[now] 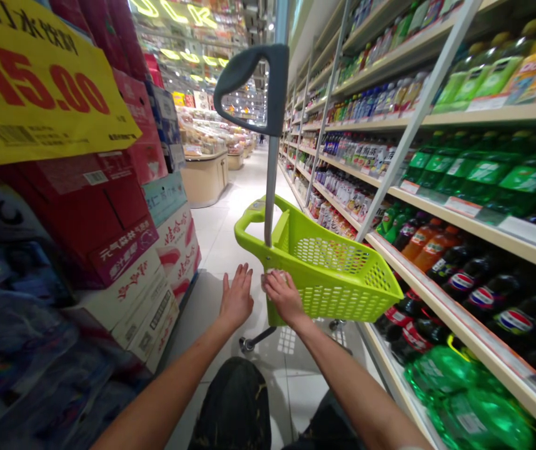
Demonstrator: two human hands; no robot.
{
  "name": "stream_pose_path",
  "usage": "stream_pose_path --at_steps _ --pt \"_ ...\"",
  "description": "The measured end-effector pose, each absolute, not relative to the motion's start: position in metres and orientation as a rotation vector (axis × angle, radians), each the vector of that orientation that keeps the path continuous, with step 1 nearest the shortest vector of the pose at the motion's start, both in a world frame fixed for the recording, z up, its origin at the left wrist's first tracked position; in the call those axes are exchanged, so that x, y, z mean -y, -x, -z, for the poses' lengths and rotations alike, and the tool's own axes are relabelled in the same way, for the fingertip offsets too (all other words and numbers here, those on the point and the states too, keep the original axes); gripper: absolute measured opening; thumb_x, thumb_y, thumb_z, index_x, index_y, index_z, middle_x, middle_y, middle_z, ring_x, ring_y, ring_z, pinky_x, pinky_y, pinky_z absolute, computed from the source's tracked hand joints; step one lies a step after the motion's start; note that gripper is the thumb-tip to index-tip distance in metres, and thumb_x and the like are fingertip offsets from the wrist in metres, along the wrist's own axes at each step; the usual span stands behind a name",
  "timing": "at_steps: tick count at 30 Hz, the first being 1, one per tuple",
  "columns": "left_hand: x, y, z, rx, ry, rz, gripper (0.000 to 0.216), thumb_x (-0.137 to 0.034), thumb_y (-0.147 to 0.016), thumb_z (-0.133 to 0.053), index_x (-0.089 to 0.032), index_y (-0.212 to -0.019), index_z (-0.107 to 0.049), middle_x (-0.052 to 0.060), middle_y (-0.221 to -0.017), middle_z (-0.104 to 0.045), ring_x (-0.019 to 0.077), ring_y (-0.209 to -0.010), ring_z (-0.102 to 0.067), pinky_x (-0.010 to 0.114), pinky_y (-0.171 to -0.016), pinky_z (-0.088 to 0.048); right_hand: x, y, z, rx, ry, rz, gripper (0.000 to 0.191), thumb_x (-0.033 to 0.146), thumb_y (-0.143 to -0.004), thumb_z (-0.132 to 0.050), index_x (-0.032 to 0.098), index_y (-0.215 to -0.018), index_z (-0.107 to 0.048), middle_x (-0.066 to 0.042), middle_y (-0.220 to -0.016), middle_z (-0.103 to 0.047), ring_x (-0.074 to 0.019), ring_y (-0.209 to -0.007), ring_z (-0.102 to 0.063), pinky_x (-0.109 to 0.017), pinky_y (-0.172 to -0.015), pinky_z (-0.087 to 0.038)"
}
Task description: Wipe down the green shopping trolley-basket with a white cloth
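A lime-green shopping basket cart (343, 297) with perforated sides stands in front of me on small wheels, and I see nothing inside it. From its near end rises a metal pole topped by a grey loop handle (280, 94). My right hand (284, 297) presses against the basket's near end wall, fingers bent over a small crumpled whitish piece (264, 280) that looks like tissue. Just left of the basket, my left hand (237, 294) hovers apart from it, its fingers stretched out and holding nothing.
Shelves of drink bottles (483, 165) line the right side, close to the basket. Stacked drink cartons (130, 300) and a yellow price sign (43, 87) crowd the left. A tiled aisle (221, 244) runs ahead past a display counter (205, 178). My knees (233, 406) are below.
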State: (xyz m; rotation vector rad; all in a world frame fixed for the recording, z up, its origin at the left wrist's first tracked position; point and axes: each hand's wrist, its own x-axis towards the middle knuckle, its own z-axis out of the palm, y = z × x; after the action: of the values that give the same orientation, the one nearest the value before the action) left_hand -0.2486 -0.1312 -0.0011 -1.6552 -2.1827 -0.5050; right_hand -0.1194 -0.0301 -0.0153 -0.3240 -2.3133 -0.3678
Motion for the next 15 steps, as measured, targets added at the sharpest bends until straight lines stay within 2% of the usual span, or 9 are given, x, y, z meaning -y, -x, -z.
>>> stream_pose_path --at_steps 3,6,9,15 --pt "0.128 0.255 -0.017 2.149 1.598 0.557 0.064 -0.011 -0.065 -0.041 -0.007 -0.129 -0.032 0.014 -0.14 -0.028 0.0246 -0.13 -0.023 0.051 -0.105 -0.015 0.031 0.115 0.014 2.23 0.367 0.293 0.027 0.014 -0.085 -0.041 0.021 -0.105 -0.058 -0.005 -0.117 -0.057 -0.0178 -0.12 -0.04 -0.041 -0.102 -0.022" --pt "0.115 0.258 -0.044 2.075 1.537 0.635 0.061 -0.013 -0.069 -0.04 -0.008 -0.129 -0.032 0.014 -0.14 -0.028 0.0231 -0.131 -0.021 0.05 -0.106 -0.012 0.027 0.129 -0.023 2.01 0.588 0.187 0.032 0.014 -0.086 -0.038 0.021 -0.113 -0.053 -0.008 -0.126 -0.049 -0.0191 -0.125 -0.032 -0.045 -0.103 -0.018" --pt "0.097 0.257 -0.067 2.035 1.557 0.645 0.057 -0.015 -0.071 -0.04 -0.01 -0.127 -0.035 0.012 -0.14 -0.031 0.0236 -0.131 -0.021 0.053 -0.105 -0.01 0.018 0.145 -0.054 1.999 0.756 0.1 0.034 0.012 -0.085 -0.036 0.02 -0.114 -0.053 -0.009 -0.126 -0.049 -0.0207 -0.122 -0.036 -0.046 -0.101 -0.019" --pt "0.085 0.251 -0.073 2.05 1.616 0.568 0.056 -0.015 -0.07 -0.038 -0.012 -0.126 -0.038 0.011 -0.137 -0.035 0.0258 -0.132 -0.018 0.058 -0.103 -0.01 -0.01 0.096 -0.025 1.975 0.887 0.131 0.038 0.006 -0.082 -0.033 0.019 -0.108 -0.058 -0.011 -0.118 -0.055 -0.0219 -0.113 -0.045 -0.045 -0.099 -0.022"
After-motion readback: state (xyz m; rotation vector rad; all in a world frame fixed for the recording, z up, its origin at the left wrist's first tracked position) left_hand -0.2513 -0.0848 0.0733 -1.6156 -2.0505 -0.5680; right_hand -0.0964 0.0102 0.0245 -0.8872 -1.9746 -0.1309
